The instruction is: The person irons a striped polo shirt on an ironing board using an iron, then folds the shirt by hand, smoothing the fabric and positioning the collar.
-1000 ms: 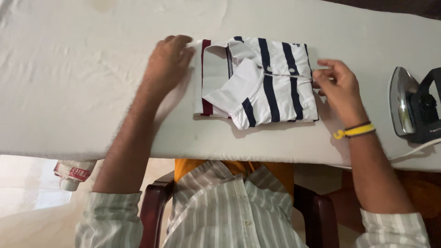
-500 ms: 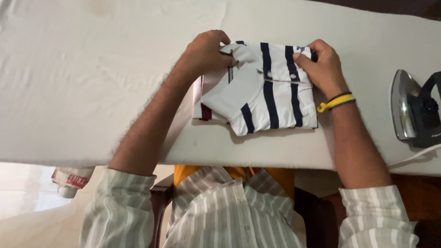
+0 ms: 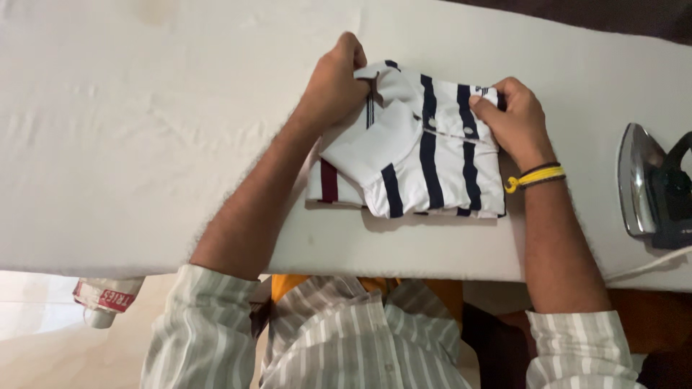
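A folded white polo shirt (image 3: 418, 155) with dark navy stripes and a maroon band lies on the white padded ironing table (image 3: 144, 144). My left hand (image 3: 333, 83) grips the shirt's collar end at its upper left. My right hand (image 3: 513, 119), with a yellow and black wristband, pinches the shirt's upper right edge. Both hands rest on the fabric, and the collar is lifted slightly off the fold.
An electric iron (image 3: 652, 189) stands at the table's right edge with its cord trailing off the front. A white bottle with a red label (image 3: 104, 299) sits below the table's front edge at the left. My striped shirt fills the bottom.
My left hand has come from the bare table onto the shirt's collar. My right hand has slid up along the shirt's right edge. The collar flap is now raised.
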